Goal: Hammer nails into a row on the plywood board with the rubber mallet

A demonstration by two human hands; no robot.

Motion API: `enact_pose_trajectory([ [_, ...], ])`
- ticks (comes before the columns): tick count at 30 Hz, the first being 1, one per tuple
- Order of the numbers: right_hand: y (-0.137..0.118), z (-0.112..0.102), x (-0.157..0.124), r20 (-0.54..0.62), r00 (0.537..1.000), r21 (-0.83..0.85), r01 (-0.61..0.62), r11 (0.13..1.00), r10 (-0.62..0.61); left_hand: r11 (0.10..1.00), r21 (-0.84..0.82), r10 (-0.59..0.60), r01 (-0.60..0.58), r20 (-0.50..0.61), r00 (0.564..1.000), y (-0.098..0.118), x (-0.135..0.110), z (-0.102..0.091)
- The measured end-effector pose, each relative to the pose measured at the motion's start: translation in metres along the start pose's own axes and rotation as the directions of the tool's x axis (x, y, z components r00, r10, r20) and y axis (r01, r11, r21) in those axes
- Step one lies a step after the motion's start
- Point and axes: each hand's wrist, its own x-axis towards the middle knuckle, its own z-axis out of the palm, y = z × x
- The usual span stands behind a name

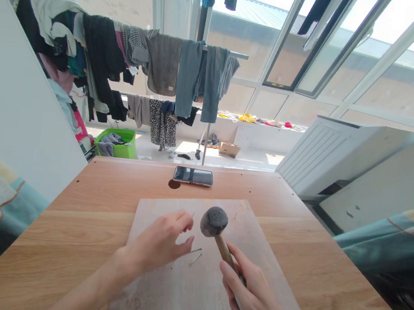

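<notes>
My right hand (pixel 247 285) is wrapped round the wooden handle of a rubber mallet (pixel 214 222), its dark head raised over a pale wooden board (pixel 159 295). To the left of the mallet, my left hand (pixel 166 238) hovers low over the board, thumb and curled fingers apart with a gap between them. Below its thumb lie two loose nails (pixel 196 259), side by side on the board. A thin nail (pixel 235 216) stands up from the board beyond the mallet head. Whether another thin nail stands by my left fingertips is too faint to tell.
The board lies on a wooden table (pixel 80 235). A phone (pixel 193 176) rests near the far edge, beside a round dark hole. Behind are a clothes rack with hanging laundry (pixel 161 64), a green basket (pixel 124 150) and a white ribbed cabinet (pixel 316 153). Curtains hang at both sides.
</notes>
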Motion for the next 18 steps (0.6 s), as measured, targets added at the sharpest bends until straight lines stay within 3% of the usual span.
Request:
enact_pose_trajectory([
  [3, 0.013, -0.013, -0.014, -0.035, 0.996, -0.104, -0.081, 0.991, 0.078, 0.906, 0.311, 0.22, -0.286, 0.229, 0.948, 0.029, -0.002, 0.003],
  [5, 0.019, -0.017, -0.021, -0.09, 0.991, -0.147, -0.115, 0.982, 0.103, 0.804, 0.442, 0.276, -0.399, 0.317, 0.907, 0.044, 0.0, 0.008],
  [7, 0.023, -0.018, -0.025, -0.137, 0.982, -0.132, -0.145, 0.98, 0.127, 0.754, 0.498, 0.288, -0.428, 0.334, 0.897, 0.053, 0.003, 0.013],
  [10, 0.026, -0.016, -0.027, -0.155, 0.973, -0.081, -0.186, 0.979, 0.172, 0.752, 0.494, 0.313, -0.436, 0.315, 0.896, 0.052, 0.005, 0.014],
  [12, 0.027, -0.013, -0.028, -0.196, 0.966, -0.088, -0.19, 0.978, 0.169, 0.805, 0.434, 0.306, -0.404, 0.28, 0.91, 0.041, 0.004, 0.011],
  [14, 0.029, -0.01, -0.03, -0.264, 0.952, -0.111, -0.187, 0.976, 0.153, 0.907, 0.314, 0.244, -0.282, 0.154, 0.957, 0.021, 0.001, 0.007],
  [16, 0.03, -0.008, -0.03, -0.3, 0.943, -0.107, -0.186, 0.977, 0.147, 0.989, 0.116, 0.098, -0.09, -0.065, 0.993, -0.003, -0.002, 0.005],
  [18, 0.031, -0.007, -0.029, -0.273, 0.952, -0.081, -0.169, 0.982, 0.141, 0.994, -0.081, -0.085, 0.069, -0.223, 0.971, -0.026, -0.005, 0.004],
])
